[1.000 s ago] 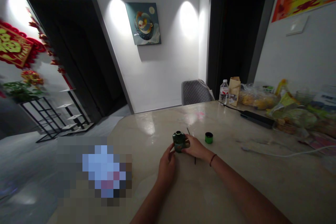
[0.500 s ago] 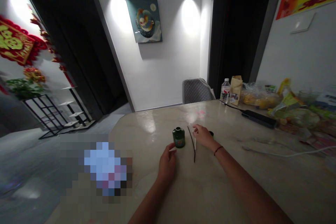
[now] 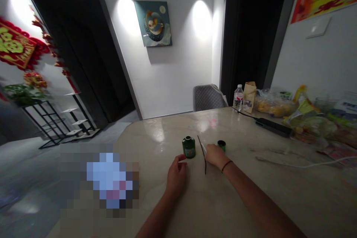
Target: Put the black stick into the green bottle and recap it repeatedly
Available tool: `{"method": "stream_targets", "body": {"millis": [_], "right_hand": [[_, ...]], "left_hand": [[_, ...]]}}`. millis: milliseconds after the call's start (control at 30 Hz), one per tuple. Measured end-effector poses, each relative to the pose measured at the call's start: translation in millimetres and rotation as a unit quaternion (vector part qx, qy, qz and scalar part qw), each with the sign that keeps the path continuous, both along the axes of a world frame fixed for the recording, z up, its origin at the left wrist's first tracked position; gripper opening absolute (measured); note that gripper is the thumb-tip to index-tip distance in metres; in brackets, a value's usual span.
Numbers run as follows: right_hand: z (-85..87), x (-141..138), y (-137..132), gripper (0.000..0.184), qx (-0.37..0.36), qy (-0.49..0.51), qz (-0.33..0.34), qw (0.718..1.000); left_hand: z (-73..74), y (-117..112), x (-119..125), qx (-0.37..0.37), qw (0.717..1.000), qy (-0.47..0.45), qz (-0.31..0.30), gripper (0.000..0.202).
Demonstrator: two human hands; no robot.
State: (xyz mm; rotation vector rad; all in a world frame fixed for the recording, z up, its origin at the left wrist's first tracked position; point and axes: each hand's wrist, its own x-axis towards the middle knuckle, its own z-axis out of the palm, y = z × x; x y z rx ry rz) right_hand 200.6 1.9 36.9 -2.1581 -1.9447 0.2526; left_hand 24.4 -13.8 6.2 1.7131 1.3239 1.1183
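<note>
A small dark green bottle (image 3: pixel 189 148) with a narrow neck and a label stands upright on the table. At its lower front edge is my left hand (image 3: pixel 176 174), thumb and forefinger apart, nothing held; I cannot tell whether the fingertip touches the glass. To the bottle's right lies a thin black stick (image 3: pixel 202 155), bent near its lower part. My right hand (image 3: pixel 216 154) is closed beside it, fingers round a slim white stick (image 3: pixel 204 147) whose upper end shows past them. A small green open-topped cap (image 3: pixel 221 144) stands just behind that hand.
The pale marble table (image 3: pixel 156 148) carries a water bottle (image 3: pixel 238 97), a paper bag (image 3: pixel 249 96), a black power strip (image 3: pixel 273 127), a white cable (image 3: pixel 301 165) and bagged food (image 3: pixel 275 105) along the right. A grey chair (image 3: pixel 209 97) stands beyond. A blurred patch covers the left.
My right hand has come down and nearer to me, closing over the white stick, whose upper end now leans left. The green cap shows more. The left hand stays beside the bottle.
</note>
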Motion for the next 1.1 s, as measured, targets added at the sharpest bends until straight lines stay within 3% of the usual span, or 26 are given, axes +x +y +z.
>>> {"method": "stream_targets", "body": {"millis": [167,333,433,567,700,867,1100], "right_hand": [[7.8,4.7,0.0,0.023,0.009,0.001,-0.009,1.0],[32.2,11.1,1.7,0.014,0.123,0.086,-0.004,0.989],[43.0,9.5,4.0,0.012,0.206,0.202,0.014,0.957],[50.3,1.1,7.4,0.021,0.276,0.361,0.03,0.89],[56.9,-8.0,8.1,0.029,0.332,0.408,0.054,0.849],[56.3,-15.9,9.3,0.023,0.344,0.342,0.065,0.872],[31.8,-26.1,18.2,0.025,0.301,0.238,0.082,0.92]], "left_hand": [[0.9,0.5,0.5,0.001,1.0,0.01,0.012,0.026],[-1.4,0.8,-0.2,0.006,1.0,0.021,0.013,0.025],[-3.1,1.0,-0.3,0.011,1.0,0.019,0.013,0.024],[-4.4,1.1,-0.4,0.003,1.0,0.014,0.008,0.024],[-5.7,1.1,-1.0,0.008,1.0,0.015,0.005,0.025],[-6.1,0.9,-0.5,0.002,1.0,0.019,0.01,0.025],[-4.3,-0.3,0.9,-0.004,1.0,0.02,0.009,0.026]]}}
